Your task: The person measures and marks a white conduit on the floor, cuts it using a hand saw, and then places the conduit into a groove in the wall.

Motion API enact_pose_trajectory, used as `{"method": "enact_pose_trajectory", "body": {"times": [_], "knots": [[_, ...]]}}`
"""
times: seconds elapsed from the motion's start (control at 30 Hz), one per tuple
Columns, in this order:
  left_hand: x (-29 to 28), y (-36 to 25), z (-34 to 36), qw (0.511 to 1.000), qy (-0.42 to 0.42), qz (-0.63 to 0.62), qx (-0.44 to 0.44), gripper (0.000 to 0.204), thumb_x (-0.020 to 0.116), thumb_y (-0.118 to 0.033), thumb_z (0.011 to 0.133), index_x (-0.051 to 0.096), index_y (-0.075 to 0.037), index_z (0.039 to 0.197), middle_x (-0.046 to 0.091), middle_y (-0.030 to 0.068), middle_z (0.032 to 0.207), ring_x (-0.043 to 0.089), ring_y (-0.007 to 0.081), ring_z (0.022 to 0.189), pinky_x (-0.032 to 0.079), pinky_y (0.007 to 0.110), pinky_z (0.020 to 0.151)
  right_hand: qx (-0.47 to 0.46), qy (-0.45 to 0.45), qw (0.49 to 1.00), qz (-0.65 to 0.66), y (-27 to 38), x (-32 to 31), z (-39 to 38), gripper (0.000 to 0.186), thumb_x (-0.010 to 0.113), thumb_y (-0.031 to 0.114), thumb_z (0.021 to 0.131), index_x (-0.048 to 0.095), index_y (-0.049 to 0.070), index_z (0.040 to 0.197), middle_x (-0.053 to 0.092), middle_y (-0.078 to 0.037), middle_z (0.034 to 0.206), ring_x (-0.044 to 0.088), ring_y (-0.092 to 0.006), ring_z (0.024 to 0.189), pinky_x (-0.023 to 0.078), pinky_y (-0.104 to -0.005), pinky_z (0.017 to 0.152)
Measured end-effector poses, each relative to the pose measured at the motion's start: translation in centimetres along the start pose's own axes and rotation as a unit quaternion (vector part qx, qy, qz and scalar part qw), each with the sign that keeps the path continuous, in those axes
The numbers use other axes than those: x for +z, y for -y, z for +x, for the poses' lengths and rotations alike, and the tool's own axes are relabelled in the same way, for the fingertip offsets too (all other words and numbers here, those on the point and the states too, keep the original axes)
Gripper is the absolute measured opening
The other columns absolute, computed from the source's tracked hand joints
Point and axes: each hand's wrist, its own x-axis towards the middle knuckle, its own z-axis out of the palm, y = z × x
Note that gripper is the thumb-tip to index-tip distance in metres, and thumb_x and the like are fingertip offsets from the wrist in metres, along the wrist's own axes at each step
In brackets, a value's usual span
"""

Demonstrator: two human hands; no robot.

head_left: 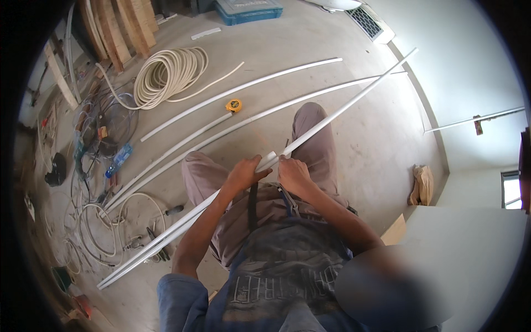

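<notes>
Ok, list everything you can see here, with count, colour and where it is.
Held pipe: one, white, across the lap, both hands on it.
Floor pipes: about three, white, lying on the concrete floor ahead.
Hose coil: one, cream, upper left.
Tape measure: one, yellow, between the floor pipes.
Bottle: one, blue, left.
Wire loops: several, pale, lower left.
Toolbox: one, blue, top.
Planks: several, brown, top left.
Bag: one, tan, by the right wall.
Left hand: grip closed on the held pipe.
Right hand: grip closed on the held pipe.
</notes>
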Motion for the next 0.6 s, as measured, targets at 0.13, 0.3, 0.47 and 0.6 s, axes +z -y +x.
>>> {"method": "enact_pose_trajectory", "body": {"times": [0.13, 0.3, 0.47, 0.6], "knots": [[-1.2, 3.2, -4.0, 0.988, -0.005, -0.129, -0.079, 0.053, 0.066, -0.044, 0.082, 0.059, -0.006, 0.119, 0.067, 0.0188, 0.098, 0.065, 0.0339, 0.089, 0.049, 0.042, 0.079, -0.007, 0.149, 0.989, 0.022, 3.8, -2.0, -3.2, 0.03, 0.052, 0.015, 0.083, 0.055, 0.001, 0.109, 0.064, -0.023, 0.092, 0.063, -0.0401, 0.083, 0.049, -0.0507, 0.074], [2.1, 2.0, -0.4, 0.999, 0.015, -0.012, 0.028, 0.047, 0.069, -0.042, 0.077, 0.06, -0.002, 0.099, 0.063, 0.023, 0.092, 0.061, 0.0394, 0.091, 0.048, 0.046, 0.079, 0.066, 0.089, 0.991, -0.076, 1.8, -1.4, -1.1, 0.028, 0.046, 0.01, 0.089, 0.051, -0.002, 0.113, 0.061, -0.028, 0.09, 0.059, -0.0434, 0.087, 0.043, -0.0536, 0.073], [1.4, 3.2, -3.2, 0.999, 0.011, -0.026, -0.02, 0.047, 0.068, -0.043, 0.077, 0.058, -0.002, 0.097, 0.062, 0.0209, 0.089, 0.06, 0.0407, 0.088, 0.047, 0.049, 0.078, -0.121, -0.024, 0.99, -0.065, -1.1, 1.5, -6.0, 0.025, 0.046, 0.009, 0.087, 0.054, -0.006, 0.106, 0.058, -0.03, 0.091, 0.057, -0.0446, 0.087, 0.044, -0.0514, 0.074], [1.8, 2.4, -1.4, 0.999, 0.009, -0.036, -0.007, 0.049, 0.067, -0.044, 0.078, 0.059, -0.003, 0.103, 0.063, 0.0209, 0.095, 0.06, 0.0407, 0.091, 0.046, 0.048, 0.081, 0.011, 0.065, 0.997, 0.034, -1.6, 0.9, -2.6, 0.024, 0.045, 0.01, 0.087, 0.055, -0.007, 0.1, 0.057, -0.029, 0.081, 0.056, -0.0464, 0.078, 0.042, -0.0523, 0.068]]}}
